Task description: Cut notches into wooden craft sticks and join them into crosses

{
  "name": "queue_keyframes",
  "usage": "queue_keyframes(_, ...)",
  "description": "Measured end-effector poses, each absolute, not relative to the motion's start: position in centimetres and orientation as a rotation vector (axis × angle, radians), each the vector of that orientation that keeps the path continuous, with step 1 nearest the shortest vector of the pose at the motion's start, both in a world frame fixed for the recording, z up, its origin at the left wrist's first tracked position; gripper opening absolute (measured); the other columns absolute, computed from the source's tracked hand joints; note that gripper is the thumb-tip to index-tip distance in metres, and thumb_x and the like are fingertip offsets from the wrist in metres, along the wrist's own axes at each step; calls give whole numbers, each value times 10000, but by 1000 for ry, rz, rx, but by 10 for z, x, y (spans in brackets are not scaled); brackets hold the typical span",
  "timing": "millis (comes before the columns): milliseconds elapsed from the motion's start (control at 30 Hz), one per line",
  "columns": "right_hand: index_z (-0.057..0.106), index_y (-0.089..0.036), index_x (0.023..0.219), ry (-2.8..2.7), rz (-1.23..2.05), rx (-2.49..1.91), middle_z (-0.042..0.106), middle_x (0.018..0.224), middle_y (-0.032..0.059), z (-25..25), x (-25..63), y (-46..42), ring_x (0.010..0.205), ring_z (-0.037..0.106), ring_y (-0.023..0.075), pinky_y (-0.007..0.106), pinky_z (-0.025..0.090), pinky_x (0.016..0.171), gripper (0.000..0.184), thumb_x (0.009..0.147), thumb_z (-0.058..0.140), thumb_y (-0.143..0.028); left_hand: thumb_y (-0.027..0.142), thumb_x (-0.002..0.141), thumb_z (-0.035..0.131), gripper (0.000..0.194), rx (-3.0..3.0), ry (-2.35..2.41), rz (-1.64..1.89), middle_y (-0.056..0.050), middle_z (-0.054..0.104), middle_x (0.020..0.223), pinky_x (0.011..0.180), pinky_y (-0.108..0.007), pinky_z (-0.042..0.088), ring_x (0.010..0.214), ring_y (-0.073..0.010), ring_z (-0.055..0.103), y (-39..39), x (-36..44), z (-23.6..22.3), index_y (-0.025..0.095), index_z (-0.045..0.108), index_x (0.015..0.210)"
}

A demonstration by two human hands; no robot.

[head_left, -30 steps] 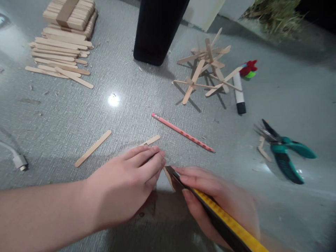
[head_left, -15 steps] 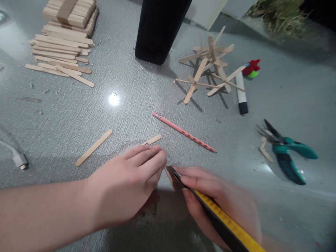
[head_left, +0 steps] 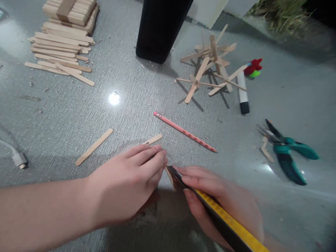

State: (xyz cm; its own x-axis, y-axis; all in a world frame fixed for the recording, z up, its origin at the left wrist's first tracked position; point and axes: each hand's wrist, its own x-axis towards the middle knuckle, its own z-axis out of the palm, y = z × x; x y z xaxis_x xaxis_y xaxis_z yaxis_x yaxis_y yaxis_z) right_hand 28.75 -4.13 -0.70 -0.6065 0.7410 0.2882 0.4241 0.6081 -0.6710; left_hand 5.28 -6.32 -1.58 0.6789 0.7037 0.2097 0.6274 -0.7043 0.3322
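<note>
My left hand point(head_left: 128, 178) is closed, its fingers pressed together over a wooden craft stick point(head_left: 170, 175) whose lower end shows beneath the knife tip. Beyond those fingertips pokes the end of another craft stick point(head_left: 155, 138); how the two meet is hidden under the hand. My right hand point(head_left: 217, 196) grips a yellow and black utility knife point(head_left: 225, 217), its blade tip right beside the left fingertips and touching or just above the stick. One loose craft stick point(head_left: 94, 147) lies left of the hands. A pink pencil point(head_left: 185, 132) rests just past them.
Craft sticks lie in a loose pile point(head_left: 57, 49) and a banded bundle point(head_left: 69, 10) at far left. A black container point(head_left: 162, 31) stands at the back. Right of it are joined stick shapes point(head_left: 196, 80), a white tube point(head_left: 243, 92) and green-handled pliers point(head_left: 286, 150). A cable plug point(head_left: 19, 159) sits left.
</note>
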Motion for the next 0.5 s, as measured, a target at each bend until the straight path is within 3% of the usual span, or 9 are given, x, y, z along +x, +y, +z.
queue_keyframes(200,584,-279,1085,-2278,751,-936,803,960,36,-5,283,-43,830,798,185,269,673,745,298,881,570,-62,216,965,558,382,2637,1077,492,-162,671,1358,1199,-407,429,1310,-305,596,-63,52,-17,2,676,1259)
queue_keyframes(367,567,-263,1065,-2291,736,-908,753,819,12,-2,280,-42,687,747,147,233,636,642,297,870,548,-38,250,962,596,387,2648,1094,482,-162,663,1374,1185,-411,436,1319,-310,591,-65,52,-17,12,675,1257)
queue_keyframes(500,557,-253,1068,-2315,719,-883,745,817,14,-2,280,-43,661,730,136,230,627,637,295,862,544,-41,270,967,603,382,2652,1094,426,-162,658,1380,1163,-442,451,1306,-310,605,-64,52,-16,34,669,1260)
